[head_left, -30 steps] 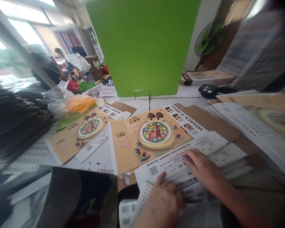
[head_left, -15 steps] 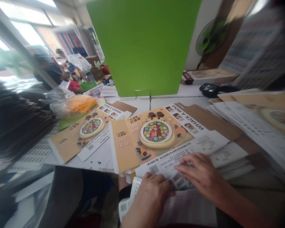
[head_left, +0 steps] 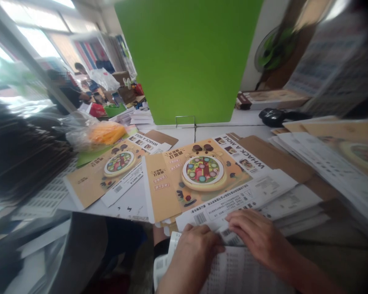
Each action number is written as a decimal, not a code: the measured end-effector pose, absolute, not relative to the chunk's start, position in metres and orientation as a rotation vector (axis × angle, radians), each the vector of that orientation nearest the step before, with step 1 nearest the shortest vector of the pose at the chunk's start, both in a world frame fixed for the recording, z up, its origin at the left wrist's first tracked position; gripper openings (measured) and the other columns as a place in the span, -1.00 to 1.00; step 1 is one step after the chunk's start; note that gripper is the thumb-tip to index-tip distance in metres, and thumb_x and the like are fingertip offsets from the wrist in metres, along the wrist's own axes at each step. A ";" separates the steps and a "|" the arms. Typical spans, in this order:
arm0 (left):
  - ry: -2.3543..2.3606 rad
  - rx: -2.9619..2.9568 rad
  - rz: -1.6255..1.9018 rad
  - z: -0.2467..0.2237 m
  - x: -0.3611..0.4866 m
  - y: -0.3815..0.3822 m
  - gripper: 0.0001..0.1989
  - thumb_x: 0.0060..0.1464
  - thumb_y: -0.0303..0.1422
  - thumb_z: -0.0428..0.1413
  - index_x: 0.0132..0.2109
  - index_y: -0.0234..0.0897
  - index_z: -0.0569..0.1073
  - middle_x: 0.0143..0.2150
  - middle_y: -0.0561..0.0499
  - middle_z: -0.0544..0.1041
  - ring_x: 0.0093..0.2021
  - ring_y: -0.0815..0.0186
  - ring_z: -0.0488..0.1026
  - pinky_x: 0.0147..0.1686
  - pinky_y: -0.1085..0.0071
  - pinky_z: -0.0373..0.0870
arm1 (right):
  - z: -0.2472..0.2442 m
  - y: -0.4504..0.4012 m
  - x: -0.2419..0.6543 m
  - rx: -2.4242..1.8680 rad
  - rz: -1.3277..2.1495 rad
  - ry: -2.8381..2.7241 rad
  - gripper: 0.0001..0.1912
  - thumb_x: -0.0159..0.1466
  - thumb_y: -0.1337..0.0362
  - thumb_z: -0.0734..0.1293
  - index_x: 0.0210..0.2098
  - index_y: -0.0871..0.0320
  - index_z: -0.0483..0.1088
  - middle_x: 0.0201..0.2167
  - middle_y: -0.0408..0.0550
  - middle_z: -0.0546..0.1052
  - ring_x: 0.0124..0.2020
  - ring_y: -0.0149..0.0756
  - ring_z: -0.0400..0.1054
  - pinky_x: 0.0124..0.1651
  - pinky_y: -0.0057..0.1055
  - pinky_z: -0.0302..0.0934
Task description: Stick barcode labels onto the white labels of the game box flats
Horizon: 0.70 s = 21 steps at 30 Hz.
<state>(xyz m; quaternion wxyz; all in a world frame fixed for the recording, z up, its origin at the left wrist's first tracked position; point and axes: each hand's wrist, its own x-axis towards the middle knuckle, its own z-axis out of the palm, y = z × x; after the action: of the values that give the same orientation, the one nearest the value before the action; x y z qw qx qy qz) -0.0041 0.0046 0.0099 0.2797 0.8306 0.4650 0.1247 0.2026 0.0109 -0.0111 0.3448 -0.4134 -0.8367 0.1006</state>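
Observation:
A flat printed "WHACK A MOLE" carton (head_left: 168, 196) lies in front of me on the table, with a round game picture on its face. At its near edge my left hand (head_left: 198, 249) is closed on a sheet of barcode stickers (head_left: 174, 243), whose left part sticks out past the wrist. My right hand (head_left: 256, 232) is beside it, fingers bent and together at the sheet's upper right edge, over the carton's white flap. What its fingertips pinch, if anything, is hidden. Below both hands hangs white printed paper (head_left: 236, 269), with rows of faint print.
A second flat carton (head_left: 88, 185) lies to the left, near orange items in a clear bag (head_left: 107, 132). More cartons are stacked at right (head_left: 340, 163). A green panel (head_left: 190, 61) stands behind; a black device (head_left: 271, 116) sits near it. People work far left.
My right hand has lowered slightly, and its fingers have drawn together and curled down at the sticker sheet. More of the printed paper below shows. My left hand has hardly moved.

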 end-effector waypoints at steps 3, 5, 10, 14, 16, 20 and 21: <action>1.272 2.267 0.348 0.002 -0.006 0.002 -0.89 0.14 -0.41 0.24 -0.36 -0.24 0.50 -0.36 0.11 0.51 -0.35 0.32 0.41 -0.25 0.38 0.22 | -0.007 0.013 0.207 -1.221 0.522 -2.055 -0.86 0.40 0.33 0.15 -0.25 0.08 0.30 -0.24 -0.09 0.53 -0.19 -0.33 0.44 -0.14 -0.40 0.33; 1.286 2.310 0.362 -0.003 -0.007 0.000 -0.88 0.13 -0.40 0.25 -0.37 -0.23 0.49 -0.39 0.12 0.50 -0.37 0.31 0.40 -0.27 0.37 0.21 | -0.003 0.019 0.209 -1.278 0.587 -1.964 -0.84 0.41 0.27 0.15 -0.29 0.08 0.30 -0.20 -0.07 0.52 -0.14 -0.31 0.43 -0.09 -0.39 0.33; 1.139 2.525 0.404 -0.016 -0.003 -0.008 -0.87 0.15 -0.32 0.24 -0.33 -0.23 0.47 -0.40 0.12 0.48 -0.36 0.31 0.42 -0.08 0.27 0.22 | 0.004 0.046 0.201 -1.266 0.751 -1.993 -0.81 0.37 0.22 0.20 -0.36 0.10 0.33 -0.22 -0.07 0.44 -0.13 -0.30 0.36 -0.07 -0.37 0.27; 1.070 2.732 0.409 -0.028 0.003 -0.017 -0.85 0.14 -0.36 0.23 -0.38 -0.24 0.44 -0.43 0.11 0.46 -0.42 0.30 0.41 0.06 0.15 0.17 | 0.007 0.066 0.182 -1.295 0.976 -2.107 -0.84 0.32 0.24 0.24 -0.39 0.12 0.33 -0.29 -0.13 0.38 -0.25 -0.36 0.32 -0.16 -0.42 0.24; 1.064 2.796 0.433 -0.034 0.006 -0.020 -0.84 0.12 -0.38 0.23 -0.40 -0.25 0.42 -0.45 0.10 0.46 -0.44 0.29 0.41 0.04 0.13 0.19 | 0.008 0.070 0.171 -1.301 1.010 -2.167 -0.85 0.30 0.29 0.24 -0.41 0.13 0.32 -0.27 -0.13 0.37 -0.22 -0.36 0.31 -0.12 -0.41 0.23; 1.060 2.856 0.489 -0.041 0.007 -0.022 -0.79 0.12 -0.36 0.22 -0.43 -0.25 0.39 -0.49 0.09 0.45 -0.47 0.27 0.41 -0.01 0.11 0.22 | 0.008 0.071 0.155 -1.314 0.996 -2.255 -0.86 0.28 0.37 0.24 -0.43 0.16 0.30 -0.24 -0.12 0.36 -0.21 -0.37 0.31 -0.11 -0.41 0.20; 1.057 2.855 0.472 -0.041 0.007 -0.022 -0.80 0.13 -0.36 0.21 -0.43 -0.25 0.39 -0.48 0.08 0.45 -0.47 0.27 0.41 -0.01 0.11 0.22 | 0.008 0.071 0.153 -1.323 0.986 -2.261 -0.85 0.28 0.38 0.24 -0.44 0.16 0.28 -0.23 -0.12 0.36 -0.21 -0.37 0.31 -0.12 -0.41 0.20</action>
<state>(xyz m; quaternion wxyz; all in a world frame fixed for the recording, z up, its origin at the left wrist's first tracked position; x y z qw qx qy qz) 0.0072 -0.0217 -0.0409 0.0306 0.9263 0.3429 0.1531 0.1528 0.0706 0.0082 0.1703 -0.4659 -0.7960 0.3470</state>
